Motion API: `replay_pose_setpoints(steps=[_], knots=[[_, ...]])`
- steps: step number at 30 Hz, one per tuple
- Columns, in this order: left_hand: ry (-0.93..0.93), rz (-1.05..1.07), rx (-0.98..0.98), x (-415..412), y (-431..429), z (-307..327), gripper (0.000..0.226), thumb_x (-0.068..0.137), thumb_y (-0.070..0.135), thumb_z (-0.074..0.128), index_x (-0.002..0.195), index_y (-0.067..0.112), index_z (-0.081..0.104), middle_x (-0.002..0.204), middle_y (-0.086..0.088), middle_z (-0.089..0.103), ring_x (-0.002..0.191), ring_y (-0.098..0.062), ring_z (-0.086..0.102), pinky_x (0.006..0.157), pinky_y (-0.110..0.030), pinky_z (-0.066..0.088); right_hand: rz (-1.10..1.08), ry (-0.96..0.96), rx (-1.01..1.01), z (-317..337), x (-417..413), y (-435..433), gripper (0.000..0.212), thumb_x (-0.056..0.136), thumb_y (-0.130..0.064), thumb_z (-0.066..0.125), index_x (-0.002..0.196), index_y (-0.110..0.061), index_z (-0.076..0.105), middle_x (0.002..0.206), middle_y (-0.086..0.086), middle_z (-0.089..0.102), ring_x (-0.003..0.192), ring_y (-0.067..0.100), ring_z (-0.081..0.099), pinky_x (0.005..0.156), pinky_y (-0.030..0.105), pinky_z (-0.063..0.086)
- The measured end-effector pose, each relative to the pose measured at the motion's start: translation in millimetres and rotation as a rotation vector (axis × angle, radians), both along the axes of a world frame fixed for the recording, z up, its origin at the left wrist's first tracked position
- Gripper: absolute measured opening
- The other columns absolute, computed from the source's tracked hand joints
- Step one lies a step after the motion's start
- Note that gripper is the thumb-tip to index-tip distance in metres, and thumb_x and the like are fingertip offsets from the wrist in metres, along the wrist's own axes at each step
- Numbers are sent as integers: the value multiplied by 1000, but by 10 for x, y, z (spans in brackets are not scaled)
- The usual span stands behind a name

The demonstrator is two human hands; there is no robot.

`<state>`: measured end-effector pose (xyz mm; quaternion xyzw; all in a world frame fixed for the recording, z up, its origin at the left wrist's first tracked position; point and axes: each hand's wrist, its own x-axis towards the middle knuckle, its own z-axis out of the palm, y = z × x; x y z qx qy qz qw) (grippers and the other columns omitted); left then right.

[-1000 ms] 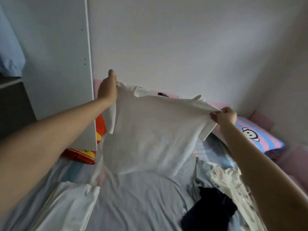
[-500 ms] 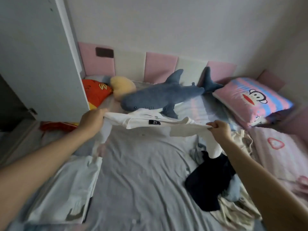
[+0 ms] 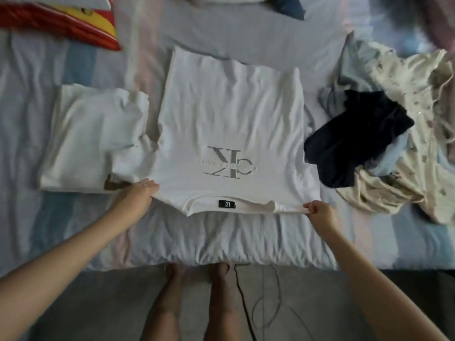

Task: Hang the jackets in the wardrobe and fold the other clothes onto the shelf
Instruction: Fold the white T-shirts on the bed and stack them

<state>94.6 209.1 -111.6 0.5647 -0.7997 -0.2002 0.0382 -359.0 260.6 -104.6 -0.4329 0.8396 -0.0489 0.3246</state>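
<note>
A white T-shirt with a grey logo lies spread flat on the bed, collar and black neck label toward me. My left hand grips its left shoulder at the near edge. My right hand pinches the right shoulder. A folded white garment lies to the left of it, with the shirt's left sleeve lying over its near right corner. To the right is a heap of unfolded clothes: a dark navy piece on top of a cream patterned garment and pale blue fabric.
The bed sheet is pale grey-blue and wrinkled, its near edge just in front of my feet. A red and yellow cushion lies at the far left. A dark cable trails on the grey floor.
I lowered the white T-shirt from held up in the air to flat on the bed, and my view tipped down from the wall and plush shark to the bed edge.
</note>
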Motion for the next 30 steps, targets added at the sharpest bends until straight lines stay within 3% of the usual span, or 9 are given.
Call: replay_pose_setpoints(steps=[4, 7, 11, 16, 18, 21, 23, 26, 30], knots=[[-93, -80, 5, -30, 430, -481, 39, 64, 3, 31, 87, -10, 59, 76, -30, 65, 74, -40, 66, 76, -43, 44, 91, 137, 26, -326, 146, 439, 14, 81, 2, 48, 88, 4, 59, 89, 25, 62, 79, 41, 58, 67, 45, 50], [-169, 2, 188, -21, 814, -784, 34, 65, -16, 43, 92, -20, 65, 94, -37, 65, 84, -55, 63, 59, -59, 51, 171, 244, 46, -554, 250, 739, 14, 76, 5, 46, 82, -5, 55, 89, 17, 61, 72, 36, 57, 61, 41, 48], [-242, 49, 291, 61, 1122, -1261, 57, 53, -37, 57, 107, -20, 60, 110, -39, 60, 103, -56, 57, 96, -49, 44, 331, 290, 47, -880, 217, 983, 17, 74, 11, 50, 68, -4, 48, 106, 15, 61, 69, 33, 55, 54, 32, 33], [-309, 138, 462, -130, 1175, -1342, 58, 89, -9, 37, 145, -9, 20, 155, -26, 14, 143, -45, 11, 117, -38, 10, 273, 216, 150, -1159, 270, 1009, 12, 80, 9, 47, 77, -1, 52, 135, 8, 49, 82, 33, 57, 59, 32, 33], [-380, 262, 603, -250, 1059, -1354, 60, 91, -1, 40, 148, 1, 20, 159, -14, 10, 141, -43, 14, 116, -40, 21, 222, 224, 237, -1178, 317, 919, 16, 80, 7, 46, 88, -2, 57, 135, 9, 49, 86, 35, 58, 64, 31, 33], [-504, 383, 700, -510, 747, -1194, 43, 93, 17, 42, 132, 1, 43, 144, -20, 37, 128, -39, 37, 104, -47, 38, 154, 370, 328, -1082, 441, 698, 32, 83, 2, 45, 109, -7, 61, 120, 12, 57, 96, 35, 59, 68, 32, 37], [-550, 338, 596, -728, 522, -1119, 53, 96, 31, 39, 142, 5, 32, 152, -22, 24, 138, -39, 22, 111, -51, 25, 236, 430, 184, -1061, 620, 502, 37, 85, -1, 47, 120, -9, 57, 123, 10, 56, 108, 32, 54, 77, 36, 42], [-329, 66, 301, -1048, 244, -1241, 71, 95, 41, 42, 152, 19, 6, 159, -14, -11, 145, -39, -9, 113, -59, 3, 494, 308, -89, -1267, 904, 157, 52, 82, -7, 57, 134, -9, 49, 136, 13, 52, 127, 34, 46, 106, 45, 39], [-230, -217, 124, -1247, -317, -1548, 86, 71, 44, 72, 145, 28, 32, 157, -13, 18, 141, -45, 15, 103, -70, 18, 695, 177, -79, -1573, 1172, -519, 62, 88, -32, 40, 148, -25, 26, 154, 5, 33, 141, 39, 27, 116, 47, 13]])
